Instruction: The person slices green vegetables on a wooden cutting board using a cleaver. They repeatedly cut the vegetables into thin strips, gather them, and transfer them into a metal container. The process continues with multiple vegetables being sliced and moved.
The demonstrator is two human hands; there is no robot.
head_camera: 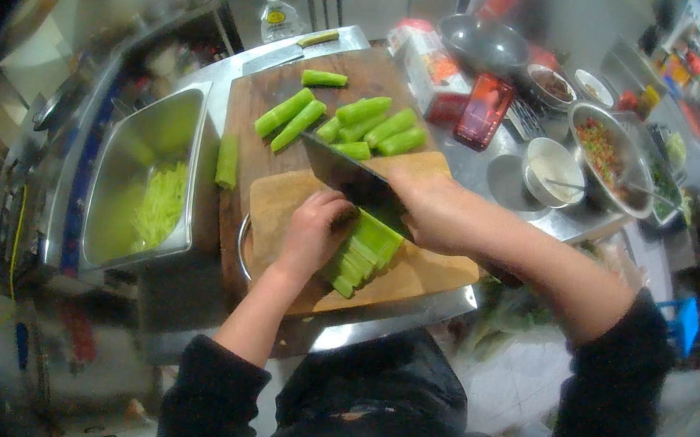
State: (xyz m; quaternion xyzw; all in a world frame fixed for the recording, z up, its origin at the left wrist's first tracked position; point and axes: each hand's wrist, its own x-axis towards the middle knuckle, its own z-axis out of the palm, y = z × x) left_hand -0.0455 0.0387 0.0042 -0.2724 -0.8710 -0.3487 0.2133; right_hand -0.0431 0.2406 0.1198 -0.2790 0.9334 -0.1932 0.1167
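Note:
My right hand (427,212) grips a broad-bladed cleaver (355,176), its handle hidden in the fist. The blade stands over a light wooden cutting board (275,235), beside my left hand (319,228), whose curled fingers rest at the edge of sliced green stalk pieces (361,256). What lies under those fingers is hidden. This board lies on a larger, darker wooden board (259,100). Several peeled green stalk sections (364,111) lie on the darker board beyond the blade, and one more (227,161) is at its left edge.
Left of the boards stands a deep steel container (191,198) with shredded green pieces (160,207). At the right are a phone (485,111), a white bowl with a spoon (552,172) and a steel bowl of chopped food (610,160). A knife (317,38) lies at the far edge.

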